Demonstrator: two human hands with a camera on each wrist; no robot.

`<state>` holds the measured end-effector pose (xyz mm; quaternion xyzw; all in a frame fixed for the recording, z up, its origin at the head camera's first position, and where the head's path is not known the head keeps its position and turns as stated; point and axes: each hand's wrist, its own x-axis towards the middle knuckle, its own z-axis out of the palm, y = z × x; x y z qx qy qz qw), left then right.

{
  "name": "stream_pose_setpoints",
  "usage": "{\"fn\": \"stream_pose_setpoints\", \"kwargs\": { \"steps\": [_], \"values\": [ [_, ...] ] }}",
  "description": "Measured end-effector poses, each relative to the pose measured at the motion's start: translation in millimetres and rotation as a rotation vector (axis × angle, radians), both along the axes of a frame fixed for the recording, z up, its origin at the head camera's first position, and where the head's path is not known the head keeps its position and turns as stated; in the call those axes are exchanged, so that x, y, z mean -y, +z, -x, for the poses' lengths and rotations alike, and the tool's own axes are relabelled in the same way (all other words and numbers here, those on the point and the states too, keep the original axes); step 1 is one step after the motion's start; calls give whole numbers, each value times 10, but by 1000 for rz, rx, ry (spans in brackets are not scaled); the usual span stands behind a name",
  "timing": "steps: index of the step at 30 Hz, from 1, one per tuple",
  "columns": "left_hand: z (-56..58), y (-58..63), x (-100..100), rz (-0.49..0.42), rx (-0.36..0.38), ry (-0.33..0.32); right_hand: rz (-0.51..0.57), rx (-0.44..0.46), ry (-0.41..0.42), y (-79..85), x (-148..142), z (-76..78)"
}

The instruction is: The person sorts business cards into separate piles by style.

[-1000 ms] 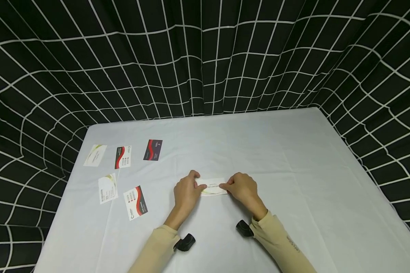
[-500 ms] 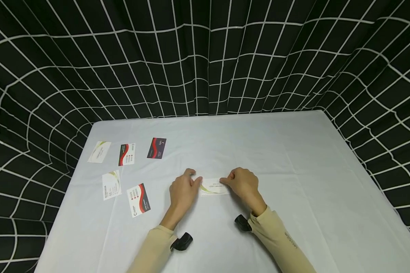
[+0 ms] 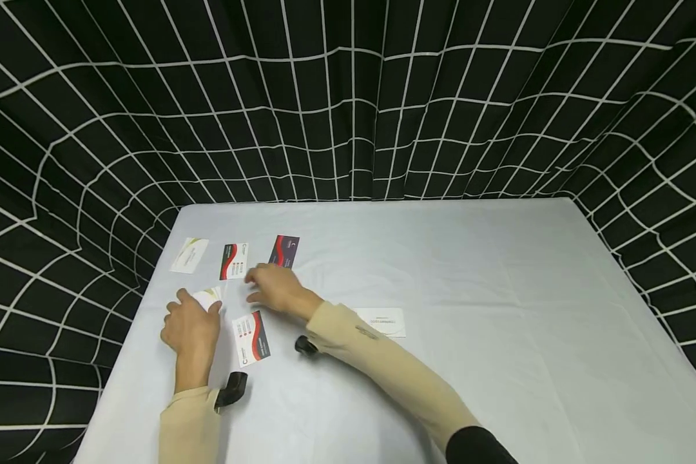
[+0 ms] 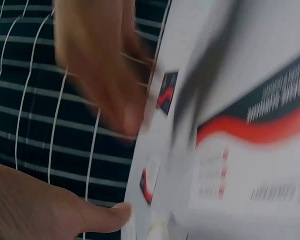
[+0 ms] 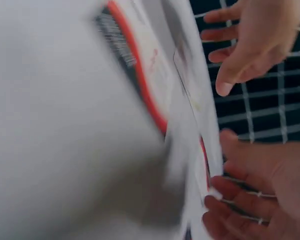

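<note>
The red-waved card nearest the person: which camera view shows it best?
The head view: it shows the whole card, flat and uncovered. The left wrist view shows it larger but blurred and cut off by the right edge; the right wrist view shows it slanted and blurred.

I've got a white-covered table (image 3: 475, 258), faint creases in its right half running toward the near edge, which drops out of my head feed. Black curtain (image 3: 348, 96) with white grid lines hangs behind the far edge and carries on past the left and right edges. I see folds in it, grid lines going wavy. Both wrist feeds catch the same grid beyond the surface, blurrier.
</note>
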<state>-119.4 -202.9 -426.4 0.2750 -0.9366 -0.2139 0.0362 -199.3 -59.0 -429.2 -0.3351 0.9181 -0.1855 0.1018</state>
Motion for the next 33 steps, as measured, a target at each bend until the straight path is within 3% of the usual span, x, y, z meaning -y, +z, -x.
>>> {"fn": "stream_pose_setpoints", "kwargs": {
  "steps": [5,9,13,18,23,27,30,33],
  "values": [
    [-72,-97,39,-45,110,-67,-144,-14,165,-125,596,103],
    [-114,-216,11,-74,122,-72,-272,-55,201,-213,777,87],
    [-96,-296,6,-54,66,-69,-309,-54,154,-204,838,98],
    [-73,-323,30,-59,3,-77,-215,23,49,-169,794,152],
    [-25,-253,70,-131,-157,-63,-10,32,-46,-42,481,226],
    [56,-67,-10,-253,-287,-101,252,182,-183,98,-28,224],
    [113,74,-180,-350,-301,-180,401,288,-310,149,-471,165],
    [123,107,-407,-397,-262,-263,403,360,-418,126,-877,62]
  ]
}}
